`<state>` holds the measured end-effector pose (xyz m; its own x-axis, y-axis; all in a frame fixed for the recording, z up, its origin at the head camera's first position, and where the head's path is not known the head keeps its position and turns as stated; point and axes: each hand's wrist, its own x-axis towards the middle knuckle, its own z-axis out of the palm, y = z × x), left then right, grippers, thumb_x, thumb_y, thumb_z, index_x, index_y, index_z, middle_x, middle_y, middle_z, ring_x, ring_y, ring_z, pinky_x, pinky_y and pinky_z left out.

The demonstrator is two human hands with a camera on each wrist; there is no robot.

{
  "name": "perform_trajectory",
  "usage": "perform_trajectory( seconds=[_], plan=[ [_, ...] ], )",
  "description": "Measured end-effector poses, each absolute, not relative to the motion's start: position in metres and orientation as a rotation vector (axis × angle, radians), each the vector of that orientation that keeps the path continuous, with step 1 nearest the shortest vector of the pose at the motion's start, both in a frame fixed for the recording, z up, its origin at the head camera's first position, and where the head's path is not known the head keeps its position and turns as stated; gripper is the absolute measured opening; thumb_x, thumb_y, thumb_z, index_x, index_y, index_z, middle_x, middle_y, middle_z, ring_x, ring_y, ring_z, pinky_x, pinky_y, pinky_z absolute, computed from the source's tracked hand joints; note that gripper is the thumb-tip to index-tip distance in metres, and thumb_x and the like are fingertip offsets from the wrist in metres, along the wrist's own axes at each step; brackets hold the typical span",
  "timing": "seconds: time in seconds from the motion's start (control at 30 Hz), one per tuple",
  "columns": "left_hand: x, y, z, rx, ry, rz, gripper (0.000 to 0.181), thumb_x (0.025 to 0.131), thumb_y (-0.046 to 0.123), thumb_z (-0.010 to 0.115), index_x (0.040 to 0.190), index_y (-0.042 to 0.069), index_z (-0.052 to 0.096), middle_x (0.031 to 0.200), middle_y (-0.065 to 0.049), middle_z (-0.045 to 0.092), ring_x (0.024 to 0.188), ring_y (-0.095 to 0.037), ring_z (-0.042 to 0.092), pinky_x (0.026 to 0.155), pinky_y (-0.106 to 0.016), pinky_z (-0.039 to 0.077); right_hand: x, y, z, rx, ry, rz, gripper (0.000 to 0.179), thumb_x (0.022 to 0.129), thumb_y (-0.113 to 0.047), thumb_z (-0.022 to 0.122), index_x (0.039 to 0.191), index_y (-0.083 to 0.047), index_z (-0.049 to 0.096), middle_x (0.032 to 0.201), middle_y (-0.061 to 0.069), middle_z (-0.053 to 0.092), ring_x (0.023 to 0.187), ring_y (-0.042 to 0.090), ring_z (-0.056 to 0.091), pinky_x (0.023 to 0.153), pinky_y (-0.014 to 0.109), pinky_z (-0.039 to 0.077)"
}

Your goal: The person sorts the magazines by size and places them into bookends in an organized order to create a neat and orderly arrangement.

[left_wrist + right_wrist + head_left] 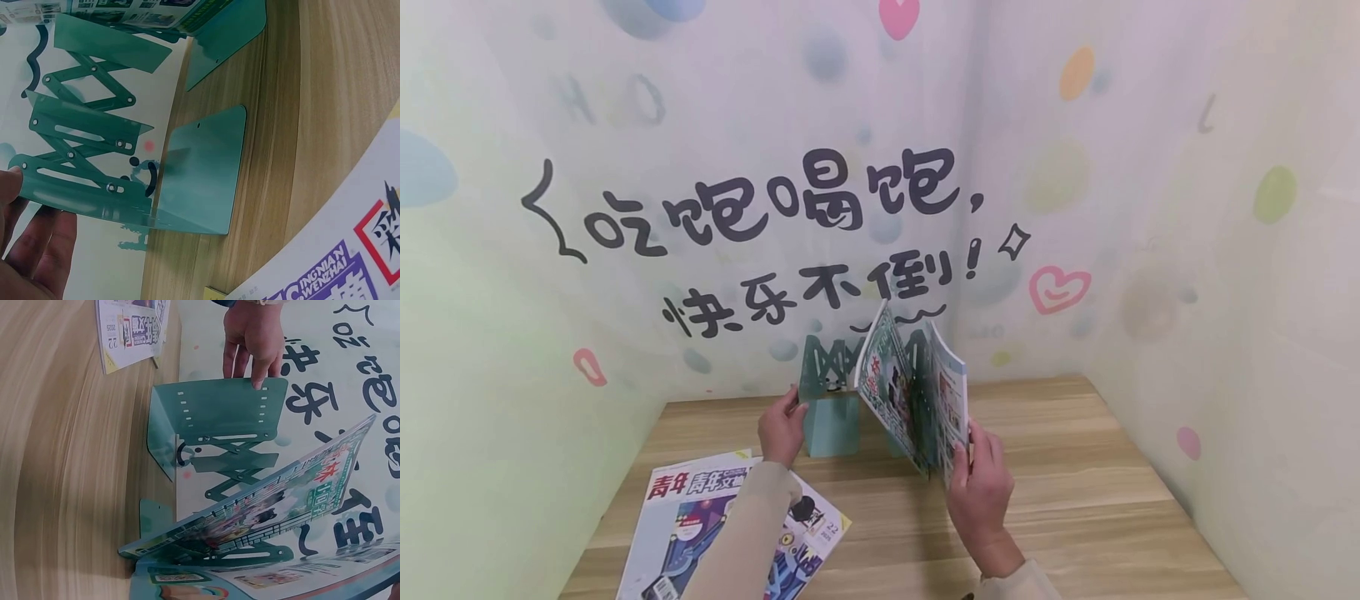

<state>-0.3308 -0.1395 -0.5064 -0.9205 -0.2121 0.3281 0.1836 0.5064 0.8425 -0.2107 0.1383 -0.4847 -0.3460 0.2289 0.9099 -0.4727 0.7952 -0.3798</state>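
My left hand pinches the outer edge of one end plate of the single green bookstand, thumb on one face and fingers on the other. My right hand grips the near edge of a magazine, its thumb on one side and its fingers wrapped to the other. The bookstand stands on the wooden worktop, towards the back by the wall; it has crisscross bars, and the left wrist view shows me two foot plates flat on the wood, just apart. Over its right part, two printed panels stand on edge in a V: the one I grip and a cover with red characters, which leans towards my left. I cannot tell whether they are two magazines or one spread wide. At least two more magazines lie flat and overlapping at the front left of the worktop, partly hidden under my left sleeve; one is marked 22 and 2025. The wall carries two lines of large dark lettering and two pink hearts, one solid near the top and one outlined to the right of the lettering.
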Motion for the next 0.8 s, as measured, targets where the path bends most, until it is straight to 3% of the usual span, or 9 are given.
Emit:
perform_trajectory(
  seconds=[0.2,0.53,0.8],
  plan=[
    [-0.33,-0.139,-0.507,0.027,-2.367,-1.39,0.042,0.097,0.01,0.06,0.138,0.007,0.053,0.132,-0.015,0.059,0.117,-0.034,0.059,0.093,-0.043,0.052,-0.215,0.14,-0.489,0.208,-1.741,0.72,0.034,0.082,0.0,0.064,0.116,0.005,0.063,0.093,0.017,0.06,0.068,0.023,0.059,0.04,0.034,0.048],
    [-0.332,-0.139,-0.508,0.042,-2.368,-1.401,0.042,0.096,0.009,0.06,0.138,0.009,0.053,0.132,-0.015,0.059,0.118,-0.033,0.058,0.093,-0.044,0.052,-0.221,0.139,-0.491,0.214,-1.721,0.738,0.034,0.083,0.001,0.065,0.117,0.006,0.062,0.094,0.019,0.059,0.079,0.027,0.061,0.049,0.042,0.055],
    [-0.334,-0.139,-0.509,0.061,-2.374,-1.395,0.042,0.097,0.011,0.06,0.138,0.01,0.053,0.132,-0.013,0.059,0.118,-0.032,0.058,0.093,-0.042,0.052,-0.234,0.135,-0.489,0.251,-1.646,0.727,0.028,0.093,-0.008,0.06,0.116,0.007,0.063,0.093,0.019,0.06,0.077,0.027,0.059,0.049,0.037,0.053]
  ],
)
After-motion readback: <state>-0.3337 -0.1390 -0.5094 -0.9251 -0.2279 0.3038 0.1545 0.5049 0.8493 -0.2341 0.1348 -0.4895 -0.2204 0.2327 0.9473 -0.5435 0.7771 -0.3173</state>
